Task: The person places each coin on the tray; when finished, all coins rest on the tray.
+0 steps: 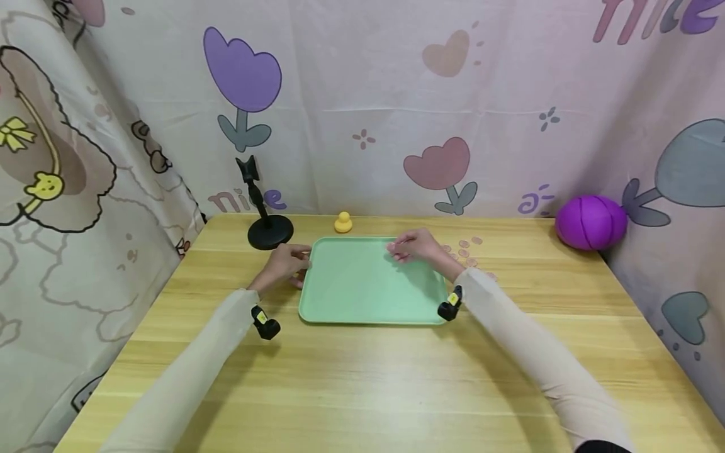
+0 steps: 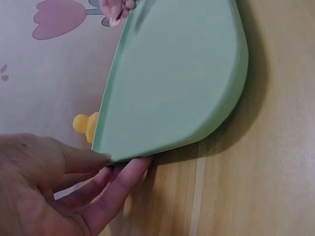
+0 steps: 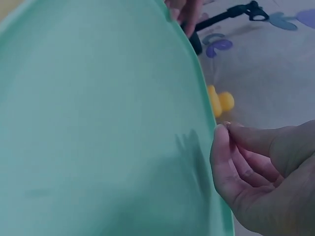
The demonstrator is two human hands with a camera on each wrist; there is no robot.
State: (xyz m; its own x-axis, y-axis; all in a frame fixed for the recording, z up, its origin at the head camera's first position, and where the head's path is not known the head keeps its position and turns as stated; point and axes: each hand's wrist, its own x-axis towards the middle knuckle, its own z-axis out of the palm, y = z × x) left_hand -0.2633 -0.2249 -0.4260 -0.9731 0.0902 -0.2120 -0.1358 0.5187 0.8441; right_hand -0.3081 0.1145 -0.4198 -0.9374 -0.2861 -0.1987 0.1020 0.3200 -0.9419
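A light green rectangular tray [image 1: 370, 283] with a low rim is on the wooden table. At its left edge, my left hand [image 1: 286, 263] grips the rim, thumb on top and fingers underneath, as the left wrist view shows at the tray corner [image 2: 162, 98]. Over the tray's far right part, my right hand [image 1: 416, 245] pinches a small copper-coloured coin [image 2: 114, 21] between thumb and fingertips. Only a thin edge of that coin [image 3: 226, 123] shows in the right wrist view. Several similar coins [image 1: 464, 253] lie on the table right of the tray, partly behind the right forearm.
A yellow rubber duck [image 1: 343, 223] stands behind the tray. Left of it is a black stand [image 1: 270, 232] with a round base, close to the left hand. A purple ball [image 1: 591, 223] sits at the table's far right corner. A printed curtain [image 1: 351, 94] hangs behind the table.
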